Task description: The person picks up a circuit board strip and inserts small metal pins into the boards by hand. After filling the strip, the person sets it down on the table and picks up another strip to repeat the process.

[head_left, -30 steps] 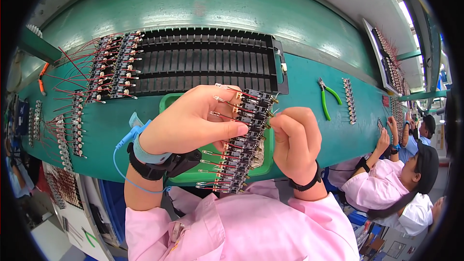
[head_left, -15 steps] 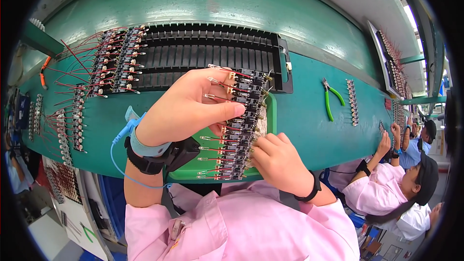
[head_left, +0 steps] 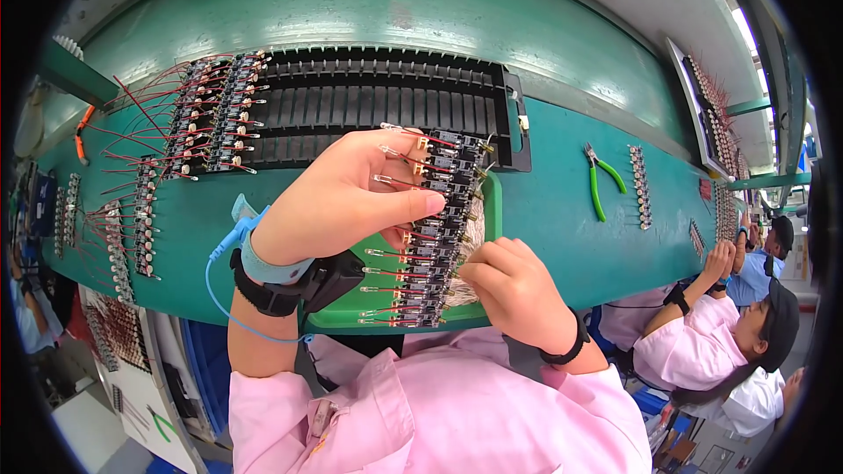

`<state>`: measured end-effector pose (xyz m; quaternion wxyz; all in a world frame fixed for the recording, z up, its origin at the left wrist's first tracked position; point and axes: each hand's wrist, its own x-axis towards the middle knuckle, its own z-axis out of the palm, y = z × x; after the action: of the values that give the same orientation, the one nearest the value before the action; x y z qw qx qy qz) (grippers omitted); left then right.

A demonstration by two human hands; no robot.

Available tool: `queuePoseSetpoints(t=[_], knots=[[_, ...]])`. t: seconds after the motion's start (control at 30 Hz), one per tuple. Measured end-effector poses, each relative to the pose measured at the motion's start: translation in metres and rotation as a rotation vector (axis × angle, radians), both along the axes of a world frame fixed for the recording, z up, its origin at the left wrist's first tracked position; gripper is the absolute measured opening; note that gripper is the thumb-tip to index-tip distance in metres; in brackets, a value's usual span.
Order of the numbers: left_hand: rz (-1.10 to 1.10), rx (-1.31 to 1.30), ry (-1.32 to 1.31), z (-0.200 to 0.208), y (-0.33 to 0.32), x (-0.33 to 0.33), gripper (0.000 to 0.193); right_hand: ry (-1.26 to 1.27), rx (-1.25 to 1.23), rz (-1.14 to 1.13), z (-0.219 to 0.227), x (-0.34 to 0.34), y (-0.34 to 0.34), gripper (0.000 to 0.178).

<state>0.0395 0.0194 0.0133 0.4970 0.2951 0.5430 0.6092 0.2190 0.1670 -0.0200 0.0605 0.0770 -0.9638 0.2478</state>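
Pinching a long strip of black modules [head_left: 435, 237] between its thumb in front and fingers behind, the left grip [head_left: 347, 202] is closed firmly at the strip's upper half. The forearm rises from lower left and the hand angles inward, thumb pointing right. The right grip [head_left: 518, 285] comes from lower right, palm down, fingers curled and bunched narrowly at the strip's right edge — whether they hold anything I cannot tell. Red wires with clear tips stick out from the strip's left side.

Around the left wrist sit a light-blue band [head_left: 272, 270] with a cord and a black strapped device [head_left: 335, 281]; a black band [head_left: 572, 341] circles the right.

Beneath the strip, partly covered by it and both hands, lies a green tray [head_left: 493, 211] with pale strands [head_left: 474, 233] inside. Beyond it on the green desk [head_left: 562, 154] is a slotted black rack [head_left: 378, 105] — the left hand and strip hide part of its near edge — with wired strips [head_left: 230, 118] at its left end. Green-handled pliers [head_left: 595, 197] lie to the right, near another strip [head_left: 641, 189].
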Motion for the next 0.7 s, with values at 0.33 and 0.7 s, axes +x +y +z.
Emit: queuePoseSetpoints(t=[0.33,0.7], knots=[[-0.037,-0.034,-0.028,-0.003,0.001,0.002,0.029,0.096,-0.096,-0.05,0.026,-0.01,0.005,0.017],[-0.077,-0.032,-0.039,-0.001,0.003,0.006,0.018,0.243,-0.23,-0.207,0.037,-0.026,0.005,0.014]])
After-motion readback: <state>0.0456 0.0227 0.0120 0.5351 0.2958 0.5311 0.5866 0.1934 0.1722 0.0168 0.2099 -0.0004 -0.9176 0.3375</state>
